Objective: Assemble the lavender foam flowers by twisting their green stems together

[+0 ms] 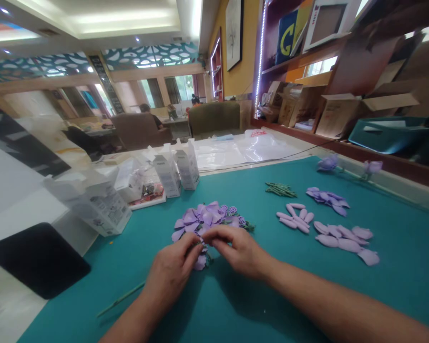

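Observation:
Both my hands meet over a teal mat point(236, 305), fingers pinched together on a small purple flower piece point(201, 261) with a thin green stem point(121, 300) trailing left. My left hand point(173, 271) grips it from the left, my right hand point(238, 250) from the right. Just beyond my fingers lies a heap of purple petals point(203, 216) with small round purple parts point(233, 210). What exactly sits between my fingertips is partly hidden.
To the right lie pink oblong petals point(296, 219), larger lilac petals point(346, 236), darker purple petals point(327, 197) and green stems point(280, 189). Two finished flowers point(328, 163) rest at the far edge. White boxes point(171, 174) stand behind, a black pad point(35, 257) at left.

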The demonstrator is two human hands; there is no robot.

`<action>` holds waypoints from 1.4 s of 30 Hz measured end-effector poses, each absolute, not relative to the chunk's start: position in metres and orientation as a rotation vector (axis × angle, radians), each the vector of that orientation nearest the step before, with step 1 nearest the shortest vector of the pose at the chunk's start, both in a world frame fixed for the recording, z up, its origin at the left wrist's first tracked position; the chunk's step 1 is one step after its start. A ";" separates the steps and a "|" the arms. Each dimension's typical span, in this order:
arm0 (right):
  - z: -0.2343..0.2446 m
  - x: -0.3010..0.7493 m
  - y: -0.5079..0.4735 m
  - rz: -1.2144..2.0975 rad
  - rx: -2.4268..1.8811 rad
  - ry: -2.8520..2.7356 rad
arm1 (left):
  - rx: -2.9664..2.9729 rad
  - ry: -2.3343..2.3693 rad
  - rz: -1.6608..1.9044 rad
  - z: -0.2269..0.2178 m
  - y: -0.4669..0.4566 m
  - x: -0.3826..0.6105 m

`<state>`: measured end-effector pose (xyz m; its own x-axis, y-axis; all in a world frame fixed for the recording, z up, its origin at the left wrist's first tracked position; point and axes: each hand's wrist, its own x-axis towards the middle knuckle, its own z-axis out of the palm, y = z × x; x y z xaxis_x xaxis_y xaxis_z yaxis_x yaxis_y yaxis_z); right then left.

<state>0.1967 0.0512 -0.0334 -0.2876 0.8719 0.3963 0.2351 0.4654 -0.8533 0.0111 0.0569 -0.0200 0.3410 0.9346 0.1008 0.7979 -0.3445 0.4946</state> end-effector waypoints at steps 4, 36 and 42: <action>-0.033 0.204 0.061 0.907 -0.989 -1.694 | 2.241 1.536 0.469 -0.013 0.055 0.015; -0.037 0.230 0.078 0.437 -1.189 -2.192 | 2.267 1.567 0.476 -0.007 0.058 0.013; -0.044 0.213 0.062 0.320 -1.053 -2.551 | 2.280 1.562 0.491 -0.010 0.059 0.013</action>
